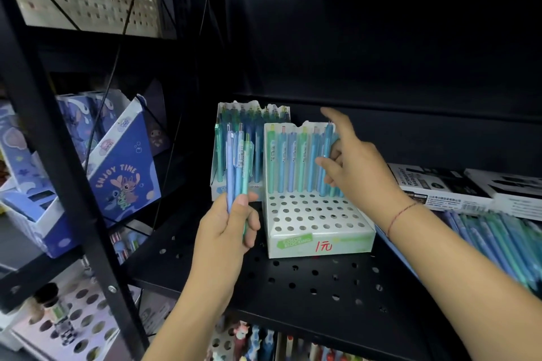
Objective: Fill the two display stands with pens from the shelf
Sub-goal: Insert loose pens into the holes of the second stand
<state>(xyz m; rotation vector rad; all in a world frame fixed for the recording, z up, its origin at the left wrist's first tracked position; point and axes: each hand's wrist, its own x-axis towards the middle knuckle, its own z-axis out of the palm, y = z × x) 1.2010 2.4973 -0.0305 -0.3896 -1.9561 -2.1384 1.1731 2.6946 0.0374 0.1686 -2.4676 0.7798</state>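
**A:** White, punched with holes: is that the front display stand point(318, 215)?

**B:** Yes. It sits on the black perforated shelf point(293, 281), with a green label and a red handwritten price on its front face. Pens stand only in its back row, and the rows nearer the edge show open holes.

**A:** And the second one?

**B:** The rear display stand point(218, 187) is just behind it and to the left, packed with blue and green pens.

**A:** What about the hands?

**B:** The left hand point(225, 231) grips a bundle of pens point(239, 161) upright by their lower ends, thumb across the front, held before the rear display stand. The right hand point(355, 167) is at the right end of the front stand's back row. Its thumb and curled fingers pinch a blue pen point(328, 141) standing there, and its index finger points straight up. A red thread point(401, 212) circles that wrist.

**A:** Any more stock?

**B:** Loose pens point(495, 243) lie heaped on the shelf to the right, blurred, with black marker boxes point(440, 184) behind them. On the rack to the left stands a blue box point(123, 176) printed ENJOY TIME.
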